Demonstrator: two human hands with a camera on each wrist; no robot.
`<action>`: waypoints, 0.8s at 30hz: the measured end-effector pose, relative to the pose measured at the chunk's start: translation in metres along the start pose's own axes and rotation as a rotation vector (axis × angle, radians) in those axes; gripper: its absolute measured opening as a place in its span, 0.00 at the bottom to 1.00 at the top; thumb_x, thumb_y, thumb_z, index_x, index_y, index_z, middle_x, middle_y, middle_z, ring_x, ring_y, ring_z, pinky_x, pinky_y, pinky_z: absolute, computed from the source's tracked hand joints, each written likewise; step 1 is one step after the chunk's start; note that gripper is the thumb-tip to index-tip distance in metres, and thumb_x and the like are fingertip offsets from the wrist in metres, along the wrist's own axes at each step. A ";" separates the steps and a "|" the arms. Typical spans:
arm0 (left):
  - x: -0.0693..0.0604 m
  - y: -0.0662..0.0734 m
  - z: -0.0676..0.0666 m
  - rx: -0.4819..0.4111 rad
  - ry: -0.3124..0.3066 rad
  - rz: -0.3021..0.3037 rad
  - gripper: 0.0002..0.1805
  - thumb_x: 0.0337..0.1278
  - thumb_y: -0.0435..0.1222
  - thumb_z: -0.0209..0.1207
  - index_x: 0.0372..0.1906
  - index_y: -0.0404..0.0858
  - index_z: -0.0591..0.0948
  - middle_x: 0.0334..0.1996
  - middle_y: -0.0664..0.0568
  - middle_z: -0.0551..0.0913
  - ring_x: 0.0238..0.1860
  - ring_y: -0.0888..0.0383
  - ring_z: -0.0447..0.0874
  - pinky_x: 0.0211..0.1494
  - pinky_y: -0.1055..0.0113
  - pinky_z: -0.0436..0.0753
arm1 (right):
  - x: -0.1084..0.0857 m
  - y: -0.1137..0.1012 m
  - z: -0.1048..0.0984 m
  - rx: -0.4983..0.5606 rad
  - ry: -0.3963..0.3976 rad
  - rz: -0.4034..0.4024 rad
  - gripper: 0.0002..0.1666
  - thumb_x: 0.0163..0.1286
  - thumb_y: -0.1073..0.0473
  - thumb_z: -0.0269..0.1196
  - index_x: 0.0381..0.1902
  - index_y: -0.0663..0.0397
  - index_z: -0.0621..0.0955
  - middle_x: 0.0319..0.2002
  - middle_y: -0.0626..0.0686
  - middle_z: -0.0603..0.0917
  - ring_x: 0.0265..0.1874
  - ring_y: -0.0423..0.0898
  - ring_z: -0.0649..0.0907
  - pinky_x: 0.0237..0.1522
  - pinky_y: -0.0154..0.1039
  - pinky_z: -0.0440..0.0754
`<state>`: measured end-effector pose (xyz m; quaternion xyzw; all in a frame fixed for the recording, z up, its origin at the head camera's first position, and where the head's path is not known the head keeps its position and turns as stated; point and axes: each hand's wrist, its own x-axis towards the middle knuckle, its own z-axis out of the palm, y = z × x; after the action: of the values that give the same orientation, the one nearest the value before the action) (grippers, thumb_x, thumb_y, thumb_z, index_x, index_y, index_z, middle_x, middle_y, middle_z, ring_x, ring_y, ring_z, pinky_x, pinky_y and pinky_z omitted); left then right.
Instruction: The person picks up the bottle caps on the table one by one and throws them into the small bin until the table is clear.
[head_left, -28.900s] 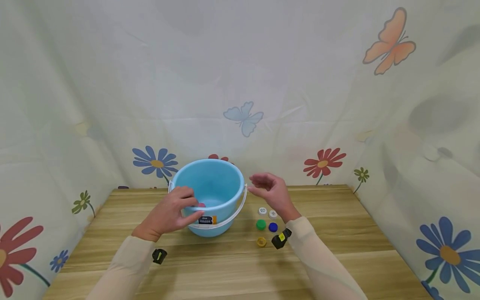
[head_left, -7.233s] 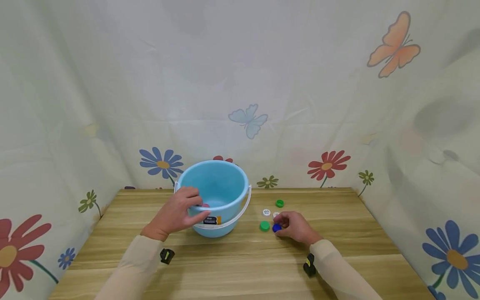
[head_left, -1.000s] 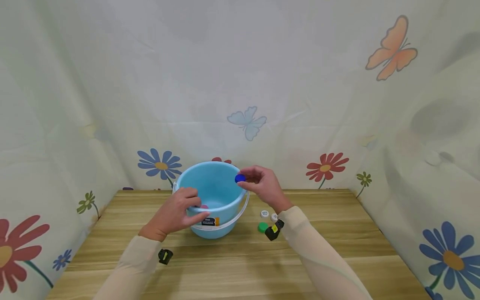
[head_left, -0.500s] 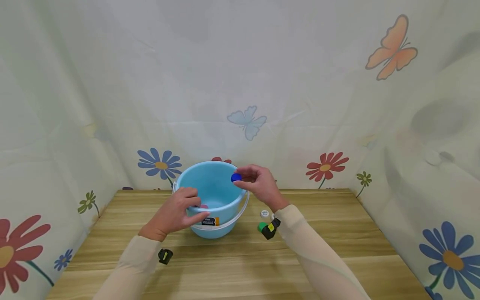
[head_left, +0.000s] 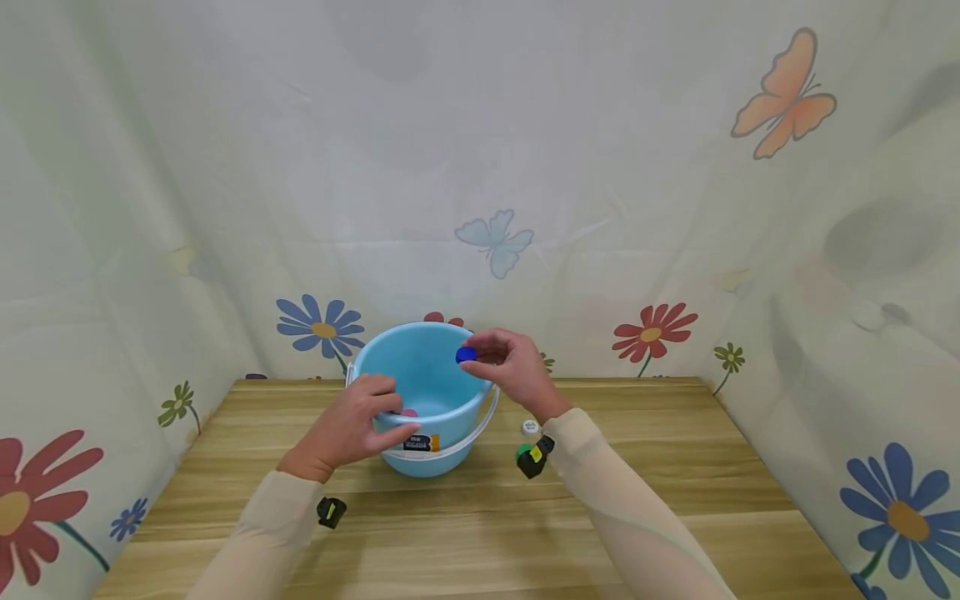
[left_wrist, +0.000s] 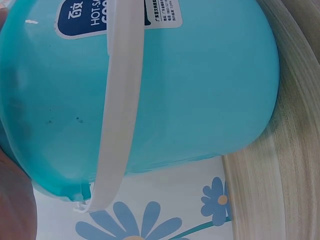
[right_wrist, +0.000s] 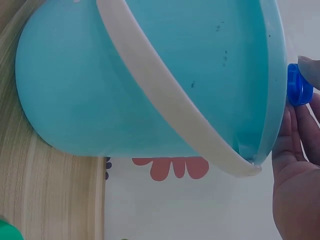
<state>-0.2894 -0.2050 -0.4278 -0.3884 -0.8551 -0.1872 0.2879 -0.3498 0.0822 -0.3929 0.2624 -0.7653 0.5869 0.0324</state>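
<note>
A light blue bucket (head_left: 450,432) with a white handle stands on the table. My left hand (head_left: 348,427) grips its near left rim, fingers curled over the inside and thumb outside. Beside those fingers a small pink item (head_left: 409,412) shows inside; whether they touch it I cannot tell. Over the right rim, my right hand (head_left: 516,368) pinches a blue bottle cap (head_left: 466,355) between thumb and fingers. In the right wrist view the blue cap (right_wrist: 299,85) appears just past the rim. Most of the bucket's inside bottom is hidden.
Right of the bucket lie a white cap (head_left: 530,427) and a green cap (head_left: 522,451), the green one partly covered by the black wrist camera (head_left: 535,457). The wooden table (head_left: 420,542) meets a flowered curtain (head_left: 570,275) behind and at the sides.
Since seven seconds ago, my right hand has lifted the blue cap from the table. In the last second it has moved slightly left over the bucket. My left hand has stayed put.
</note>
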 end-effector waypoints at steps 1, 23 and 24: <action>0.000 0.000 0.000 0.001 -0.001 -0.001 0.14 0.47 0.50 0.76 0.27 0.52 0.80 0.28 0.63 0.70 0.37 0.65 0.70 0.44 0.59 0.79 | 0.000 0.000 0.000 0.000 0.000 -0.001 0.19 0.64 0.55 0.74 0.52 0.50 0.85 0.50 0.51 0.88 0.47 0.48 0.88 0.52 0.39 0.86; 0.001 0.003 -0.001 0.005 -0.006 -0.011 0.15 0.47 0.50 0.75 0.27 0.52 0.79 0.29 0.63 0.71 0.37 0.64 0.71 0.44 0.59 0.78 | 0.000 -0.003 0.007 -0.015 0.055 0.003 0.19 0.63 0.55 0.75 0.51 0.53 0.86 0.49 0.54 0.89 0.45 0.48 0.90 0.51 0.41 0.87; 0.001 0.003 -0.001 0.005 -0.006 -0.012 0.15 0.47 0.50 0.75 0.27 0.52 0.79 0.29 0.63 0.71 0.37 0.64 0.70 0.44 0.59 0.78 | 0.000 -0.003 0.007 -0.016 0.055 0.004 0.20 0.63 0.55 0.75 0.51 0.53 0.86 0.49 0.54 0.89 0.45 0.48 0.90 0.51 0.41 0.87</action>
<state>-0.2868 -0.2029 -0.4256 -0.3833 -0.8587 -0.1856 0.2852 -0.3468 0.0750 -0.3930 0.2442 -0.7692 0.5880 0.0544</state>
